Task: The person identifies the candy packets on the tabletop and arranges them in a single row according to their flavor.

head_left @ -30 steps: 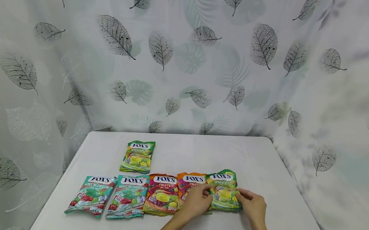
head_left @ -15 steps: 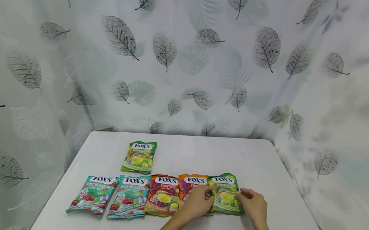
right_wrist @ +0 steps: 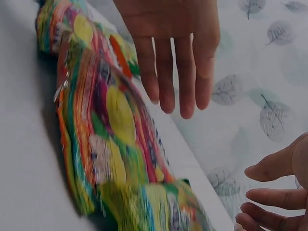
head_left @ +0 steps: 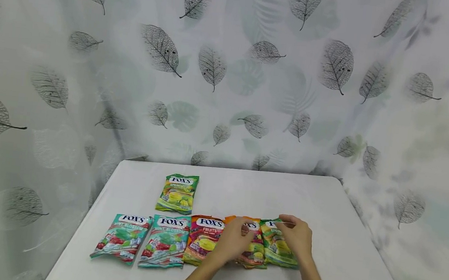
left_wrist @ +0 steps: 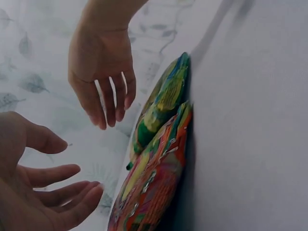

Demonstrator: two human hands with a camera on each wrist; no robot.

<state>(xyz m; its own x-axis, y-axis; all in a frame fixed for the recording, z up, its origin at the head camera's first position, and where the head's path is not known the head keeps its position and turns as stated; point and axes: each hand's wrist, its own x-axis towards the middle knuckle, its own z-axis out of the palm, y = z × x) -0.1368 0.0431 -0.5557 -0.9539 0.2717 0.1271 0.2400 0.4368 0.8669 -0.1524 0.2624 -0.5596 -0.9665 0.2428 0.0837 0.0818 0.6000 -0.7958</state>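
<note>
My left hand [head_left: 233, 240] hovers over the right-hand red-orange Fox's Fruits candy bag [head_left: 257, 253], partly covering it in the head view. Its fingers [left_wrist: 57, 172] are parted and hold nothing in the left wrist view. My right hand [head_left: 298, 238] hangs above the upper right of a green Fox's Spring Tea candy bag [head_left: 278, 250], hiding part of its label. In the left wrist view those fingers [left_wrist: 109, 103] point down, spread and apart from the bag. The Spring Tea bag lies against the right side of the Fruits bag.
Another Fruits bag [head_left: 199, 238] and two teal Mint Blossom bags [head_left: 166, 243] continue the row leftward. A second Spring Tea bag [head_left: 177, 194] lies behind the row. The white table [head_left: 338, 270] is backed by leaf-print curtains [head_left: 229, 90].
Both hands have let go of the right-hand Spring Tea bag and lifted off it. My left hand has drawn left over the Fruits bag. The head view has shifted slightly.
</note>
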